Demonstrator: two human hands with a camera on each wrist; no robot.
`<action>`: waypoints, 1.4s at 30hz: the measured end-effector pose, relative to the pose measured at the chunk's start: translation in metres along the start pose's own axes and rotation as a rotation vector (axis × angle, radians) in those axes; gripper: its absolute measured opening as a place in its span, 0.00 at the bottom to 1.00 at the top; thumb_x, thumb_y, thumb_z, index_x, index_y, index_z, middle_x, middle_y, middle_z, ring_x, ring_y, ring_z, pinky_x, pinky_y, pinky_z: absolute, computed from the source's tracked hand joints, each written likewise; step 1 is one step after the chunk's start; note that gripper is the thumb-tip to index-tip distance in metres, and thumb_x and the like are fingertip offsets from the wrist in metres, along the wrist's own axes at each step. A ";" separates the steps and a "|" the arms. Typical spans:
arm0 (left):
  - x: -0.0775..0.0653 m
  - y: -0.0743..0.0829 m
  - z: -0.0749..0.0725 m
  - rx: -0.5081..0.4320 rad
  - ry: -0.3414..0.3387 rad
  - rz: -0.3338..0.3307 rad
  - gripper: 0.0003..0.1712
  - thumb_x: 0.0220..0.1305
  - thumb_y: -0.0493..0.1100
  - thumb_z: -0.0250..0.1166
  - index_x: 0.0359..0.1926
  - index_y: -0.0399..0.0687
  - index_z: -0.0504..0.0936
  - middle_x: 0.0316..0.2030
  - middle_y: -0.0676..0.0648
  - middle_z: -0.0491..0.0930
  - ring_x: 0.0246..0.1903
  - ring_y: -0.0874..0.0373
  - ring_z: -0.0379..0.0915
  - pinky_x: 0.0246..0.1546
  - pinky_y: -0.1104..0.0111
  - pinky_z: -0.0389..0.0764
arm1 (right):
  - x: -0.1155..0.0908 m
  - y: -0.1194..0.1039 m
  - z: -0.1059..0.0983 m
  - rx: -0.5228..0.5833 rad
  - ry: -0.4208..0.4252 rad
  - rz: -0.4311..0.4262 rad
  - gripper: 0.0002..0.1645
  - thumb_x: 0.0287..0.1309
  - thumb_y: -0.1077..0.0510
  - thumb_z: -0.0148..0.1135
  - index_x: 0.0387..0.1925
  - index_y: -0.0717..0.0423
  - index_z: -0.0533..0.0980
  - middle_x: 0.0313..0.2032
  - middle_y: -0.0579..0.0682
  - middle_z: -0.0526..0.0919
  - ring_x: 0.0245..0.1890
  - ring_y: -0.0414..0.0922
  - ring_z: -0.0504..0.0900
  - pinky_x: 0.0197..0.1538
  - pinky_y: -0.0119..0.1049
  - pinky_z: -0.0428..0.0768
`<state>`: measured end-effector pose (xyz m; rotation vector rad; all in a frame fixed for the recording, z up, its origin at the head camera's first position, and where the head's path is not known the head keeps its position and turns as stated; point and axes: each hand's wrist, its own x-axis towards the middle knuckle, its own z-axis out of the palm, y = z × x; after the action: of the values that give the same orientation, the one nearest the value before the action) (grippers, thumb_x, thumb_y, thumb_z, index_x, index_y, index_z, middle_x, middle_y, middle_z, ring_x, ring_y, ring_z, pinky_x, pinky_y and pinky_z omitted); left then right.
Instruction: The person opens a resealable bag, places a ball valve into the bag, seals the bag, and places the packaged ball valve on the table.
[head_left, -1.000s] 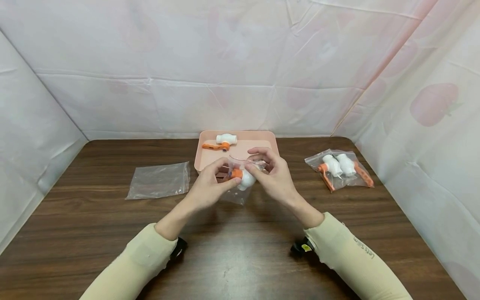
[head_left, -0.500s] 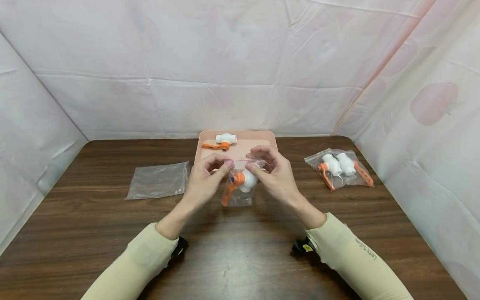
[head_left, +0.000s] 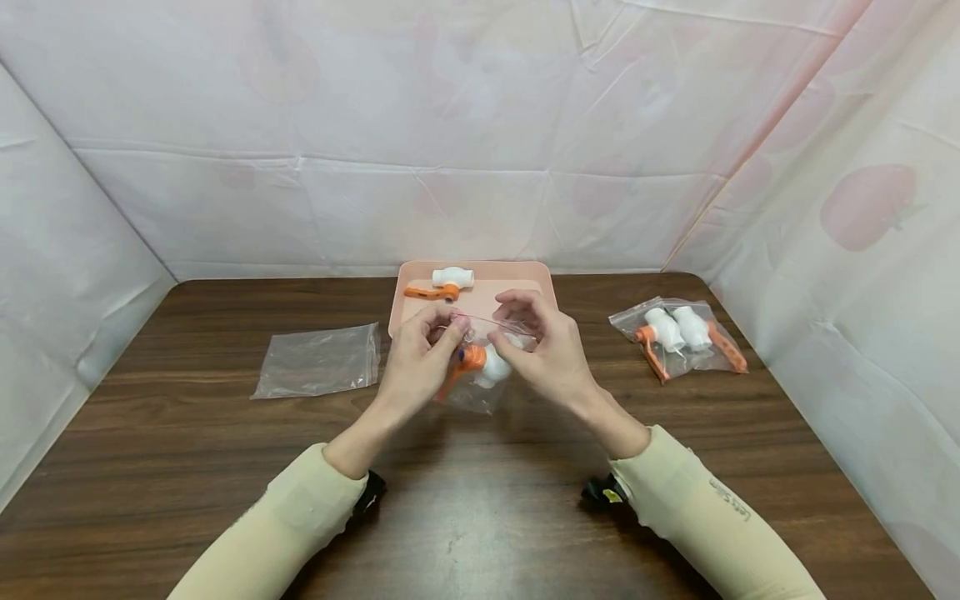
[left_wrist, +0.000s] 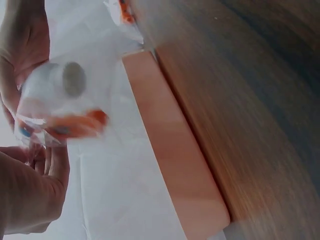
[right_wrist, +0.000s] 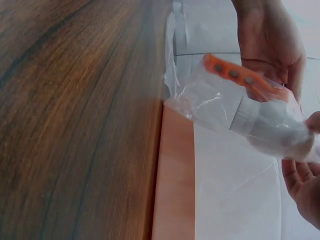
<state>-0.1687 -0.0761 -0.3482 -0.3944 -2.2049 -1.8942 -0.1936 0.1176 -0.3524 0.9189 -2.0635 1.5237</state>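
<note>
A clear zip bag (head_left: pixel 474 398) with a pink-red closure strip hangs between both hands. Inside it sits a ball valve (head_left: pixel 493 367) with a white body and an orange lever handle (right_wrist: pixel 232 72). My left hand (head_left: pixel 414 357) pinches the bag's top left corner between thumb and fingers. On the other side, my right hand (head_left: pixel 551 354) holds the top right part, thumb in front and fingers behind. In the left wrist view the valve (left_wrist: pixel 45 90) hangs in the film between the two hands, partly blurred.
Behind the hands stands a pink tray (head_left: pixel 517 271) holding another white-and-orange valve (head_left: pixel 453 278). An empty clear zip bag (head_left: pixel 318 360) lies flat at left. At right lies a filled bag (head_left: pixel 686 337) with two valves. White curtains surround the wooden table (head_left: pixel 465 517).
My left hand has shifted from beside the valve up to the bag's top corner. The orange lever came into view below it, then turned partly behind that hand. The right hand barely moved.
</note>
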 end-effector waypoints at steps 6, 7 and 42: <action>0.001 0.003 0.000 -0.121 0.002 -0.071 0.07 0.79 0.35 0.55 0.50 0.33 0.74 0.38 0.41 0.78 0.33 0.60 0.81 0.30 0.72 0.80 | -0.002 -0.001 -0.005 0.147 -0.042 0.176 0.22 0.61 0.68 0.71 0.55 0.65 0.76 0.47 0.56 0.83 0.48 0.47 0.83 0.49 0.32 0.81; 0.001 0.003 0.000 -0.137 0.005 -0.077 0.08 0.79 0.35 0.55 0.50 0.33 0.74 0.39 0.41 0.78 0.33 0.60 0.81 0.31 0.72 0.80 | -0.003 -0.001 -0.006 0.177 -0.050 0.211 0.20 0.63 0.68 0.69 0.55 0.66 0.76 0.48 0.57 0.83 0.48 0.47 0.82 0.48 0.33 0.81; 0.003 0.000 -0.008 -0.146 0.074 0.032 0.07 0.71 0.33 0.66 0.43 0.30 0.80 0.35 0.37 0.84 0.33 0.60 0.83 0.35 0.69 0.84 | -0.007 0.004 -0.010 0.372 0.113 0.266 0.07 0.67 0.71 0.63 0.37 0.76 0.77 0.33 0.57 0.88 0.30 0.42 0.88 0.37 0.42 0.87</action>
<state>-0.1714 -0.0842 -0.3456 -0.3748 -2.0095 -2.0254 -0.1921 0.1297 -0.3569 0.6781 -1.9152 2.0992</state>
